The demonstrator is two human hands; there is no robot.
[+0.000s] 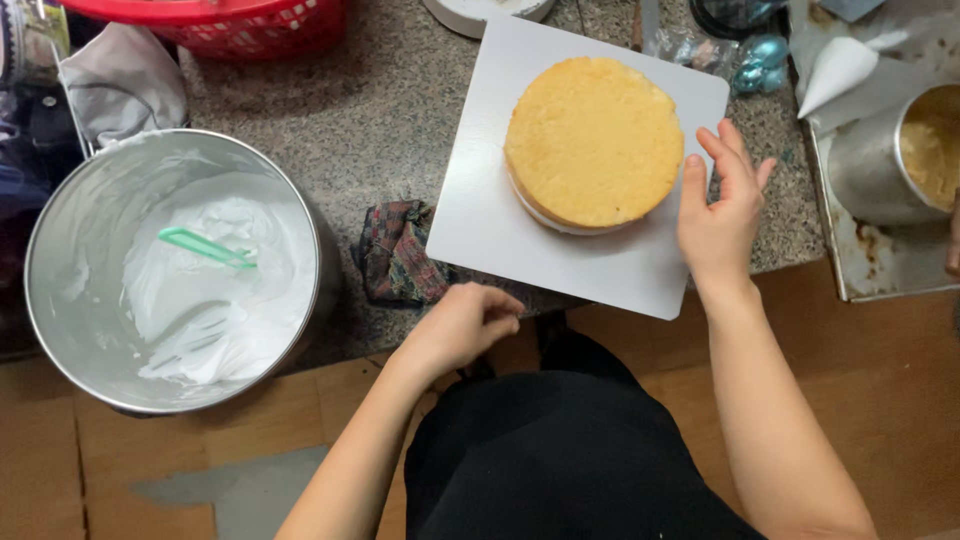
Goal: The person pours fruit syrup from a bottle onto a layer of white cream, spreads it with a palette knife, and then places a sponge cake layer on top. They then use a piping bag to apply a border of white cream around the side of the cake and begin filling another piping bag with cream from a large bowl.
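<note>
A round yellow sponge cake (594, 140) with a white layer under it sits on a white square board (490, 220) on the speckled counter. My right hand (718, 212) rests with fingers spread on the board's right edge, just beside the cake. At the board's near edge, by a crumpled plaid cloth (398, 252), my left hand (462, 325) is loosely curled; whether it grips the board I cannot tell.
A large metal bowl (60, 250) of white cream with a green spatula (207, 247) stands at the left. A red basket (250, 25) is at the back. At the right a metal tray (880, 265) carries a metal pot (870, 160) and a white piping bag (835, 70).
</note>
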